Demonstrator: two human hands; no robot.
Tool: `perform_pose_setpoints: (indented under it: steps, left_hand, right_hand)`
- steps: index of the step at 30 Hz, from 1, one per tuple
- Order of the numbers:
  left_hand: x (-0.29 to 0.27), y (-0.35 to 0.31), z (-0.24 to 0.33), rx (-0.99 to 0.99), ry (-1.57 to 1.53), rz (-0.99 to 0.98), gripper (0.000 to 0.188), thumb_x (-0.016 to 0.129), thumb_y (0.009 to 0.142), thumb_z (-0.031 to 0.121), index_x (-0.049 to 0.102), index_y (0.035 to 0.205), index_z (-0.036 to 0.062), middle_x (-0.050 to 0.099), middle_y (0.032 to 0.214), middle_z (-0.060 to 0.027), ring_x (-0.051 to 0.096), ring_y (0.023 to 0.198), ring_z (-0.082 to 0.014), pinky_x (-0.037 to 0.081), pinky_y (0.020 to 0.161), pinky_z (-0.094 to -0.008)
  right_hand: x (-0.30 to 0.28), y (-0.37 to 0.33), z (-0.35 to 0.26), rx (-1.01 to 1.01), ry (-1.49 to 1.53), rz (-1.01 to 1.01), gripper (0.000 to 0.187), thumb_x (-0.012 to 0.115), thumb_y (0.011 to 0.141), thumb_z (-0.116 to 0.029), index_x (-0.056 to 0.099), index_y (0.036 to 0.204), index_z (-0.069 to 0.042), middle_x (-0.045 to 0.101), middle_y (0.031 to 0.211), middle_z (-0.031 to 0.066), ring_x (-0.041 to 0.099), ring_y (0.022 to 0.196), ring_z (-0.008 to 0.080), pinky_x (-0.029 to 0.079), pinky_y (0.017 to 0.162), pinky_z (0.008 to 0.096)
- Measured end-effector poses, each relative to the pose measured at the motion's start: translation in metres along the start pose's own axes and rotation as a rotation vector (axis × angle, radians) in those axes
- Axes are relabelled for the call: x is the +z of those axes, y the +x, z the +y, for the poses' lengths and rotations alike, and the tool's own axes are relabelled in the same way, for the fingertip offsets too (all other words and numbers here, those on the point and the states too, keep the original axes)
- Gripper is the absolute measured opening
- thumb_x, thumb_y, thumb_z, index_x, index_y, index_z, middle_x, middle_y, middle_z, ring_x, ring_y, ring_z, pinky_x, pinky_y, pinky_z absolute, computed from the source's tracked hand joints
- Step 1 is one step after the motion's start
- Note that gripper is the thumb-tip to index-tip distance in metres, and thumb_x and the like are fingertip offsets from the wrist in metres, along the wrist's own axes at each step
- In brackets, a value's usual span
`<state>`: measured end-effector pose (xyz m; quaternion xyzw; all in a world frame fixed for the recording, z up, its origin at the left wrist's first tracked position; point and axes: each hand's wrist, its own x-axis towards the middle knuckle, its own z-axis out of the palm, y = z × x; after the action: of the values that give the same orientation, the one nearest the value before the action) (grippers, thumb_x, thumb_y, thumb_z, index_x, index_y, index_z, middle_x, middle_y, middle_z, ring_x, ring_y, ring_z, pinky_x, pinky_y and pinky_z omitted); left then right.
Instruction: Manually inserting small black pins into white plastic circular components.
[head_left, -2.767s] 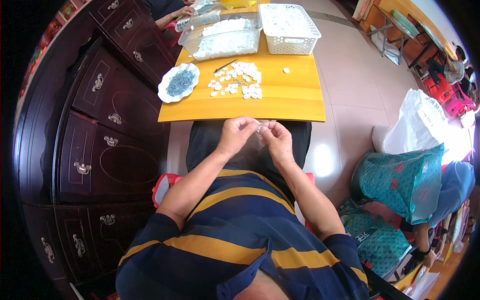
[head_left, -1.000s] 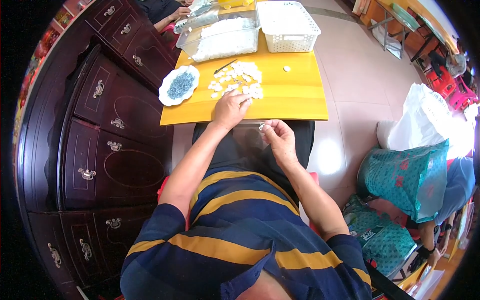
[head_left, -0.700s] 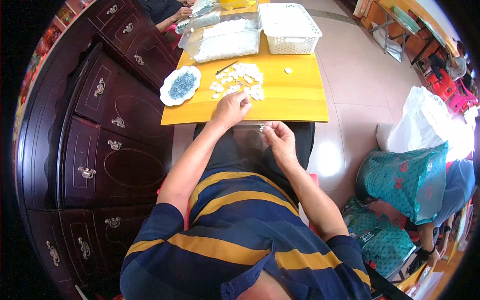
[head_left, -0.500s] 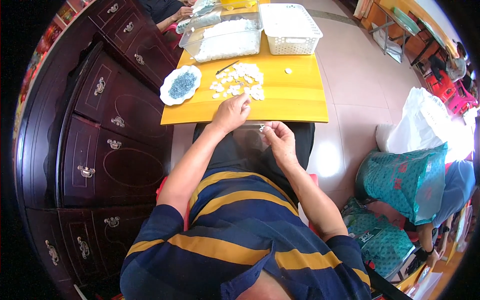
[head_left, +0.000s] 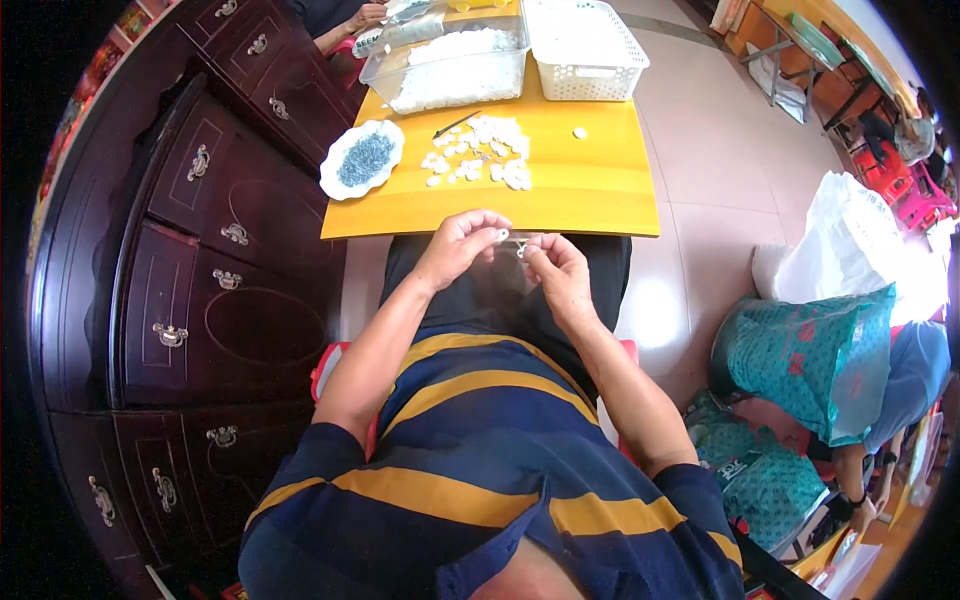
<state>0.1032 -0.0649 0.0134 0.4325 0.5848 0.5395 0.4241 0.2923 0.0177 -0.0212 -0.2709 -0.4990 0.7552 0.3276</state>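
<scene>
Just off the near edge of the yellow table (head_left: 590,190), my left hand (head_left: 462,250) pinches a small white round piece (head_left: 502,235). Facing it, my right hand (head_left: 560,270) grips a small white plastic part (head_left: 521,252) between thumb and finger. The two hands are close together, over my lap. Beyond them on the table lies a loose spread of small white round pieces (head_left: 510,175). A dark thin tool (head_left: 455,125) rests at the far side of that spread. To its left, a white scalloped dish (head_left: 334,188) holds many tiny dark blue-grey pieces.
At the table's far end stand a clear plastic bin (head_left: 375,75) full of white pieces and a white perforated basket (head_left: 590,82). A dark wooden cabinet (head_left: 270,330) lines the left. Teal bags (head_left: 800,360) and a white sack (head_left: 830,240) sit right. Another person's hand (head_left: 368,17) shows far left.
My left hand has come back from the spread of white pieces to beside my right hand, now with a white round piece in its fingers. The right hand has barely moved.
</scene>
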Motion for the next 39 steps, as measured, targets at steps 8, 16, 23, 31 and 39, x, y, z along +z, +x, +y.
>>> perform_pose_setpoints:
  steps: [8,16,23,31,39]
  left_hand:
    - [0.011,-0.005,0.001,0.016,0.015,-0.006,0.019,0.062,0.102,0.009,0.071,0.116,0.0013,0.069,0.093,0.0012,0.059,0.075,-0.0055,0.051,0.071,-0.0209]
    - [0.015,-0.007,0.006,0.014,0.043,0.004,0.018,0.062,0.102,0.009,0.072,0.116,0.0016,0.067,0.092,0.0018,0.057,0.075,-0.0054,0.05,0.07,-0.0207]
    - [0.016,-0.008,0.008,0.026,0.103,0.004,0.018,0.063,0.102,0.009,0.072,0.115,0.002,0.068,0.093,0.0017,0.057,0.075,-0.0052,0.05,0.07,-0.0205]
    - [0.017,-0.006,0.007,0.034,0.107,0.005,0.017,0.064,0.101,0.009,0.073,0.114,0.0026,0.069,0.092,0.0021,0.057,0.074,-0.0049,0.05,0.069,-0.0207]
    - [0.022,-0.004,0.001,0.099,0.195,0.032,0.015,0.066,0.1,0.007,0.073,0.112,0.0025,0.07,0.092,0.0022,0.058,0.074,-0.0048,0.05,0.069,-0.0206]
  right_hand:
    - [0.0,-0.001,0.002,-0.012,-0.028,-0.024,0.012,0.068,0.097,-0.012,0.067,0.104,-0.002,0.068,0.092,0.0003,0.061,0.076,0.0085,0.051,0.071,0.0239]
    - [0.0,0.0,0.005,0.009,-0.007,-0.017,0.011,0.068,0.097,-0.012,0.068,0.103,-0.002,0.068,0.092,0.0004,0.062,0.076,0.0088,0.051,0.071,0.0241]
    - [0.0,-0.001,0.002,0.015,-0.026,-0.016,0.012,0.068,0.097,-0.013,0.068,0.103,-0.002,0.068,0.092,0.0007,0.063,0.078,0.0086,0.052,0.072,0.0243]
    - [0.001,-0.003,0.001,0.008,-0.055,0.004,0.012,0.068,0.097,-0.013,0.068,0.101,-0.002,0.068,0.088,0.0004,0.062,0.074,0.0085,0.051,0.07,0.0242]
    - [0.0,-0.002,0.002,0.014,-0.062,0.01,0.012,0.068,0.097,-0.013,0.068,0.101,-0.001,0.068,0.088,0.0007,0.062,0.073,0.0081,0.051,0.069,0.0241]
